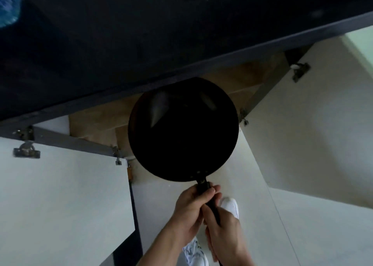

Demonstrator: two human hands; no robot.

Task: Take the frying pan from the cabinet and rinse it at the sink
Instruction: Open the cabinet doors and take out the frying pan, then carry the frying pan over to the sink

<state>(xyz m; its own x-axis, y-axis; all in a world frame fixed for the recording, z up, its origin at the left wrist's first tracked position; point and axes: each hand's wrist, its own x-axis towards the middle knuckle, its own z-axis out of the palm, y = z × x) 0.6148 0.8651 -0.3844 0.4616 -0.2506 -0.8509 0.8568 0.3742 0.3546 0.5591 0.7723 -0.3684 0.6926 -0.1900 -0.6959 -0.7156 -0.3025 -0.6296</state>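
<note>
A round black frying pan [182,130] hangs in the air in front of an open low cabinet [101,120] with a wooden inside. Its black handle points toward me. My left hand [188,211] grips the handle close to the pan. My right hand [224,231] grips the handle just behind it. The pan sits below the dark countertop edge and covers part of the cabinet opening. No sink shows in this view.
A dark countertop [161,34] fills the top of the view. Two white cabinet doors stand open, one at the left [60,195] and one at the right [312,134]. A blue bag [8,7] shows at the top left. White shoes [230,207] stand on the pale floor.
</note>
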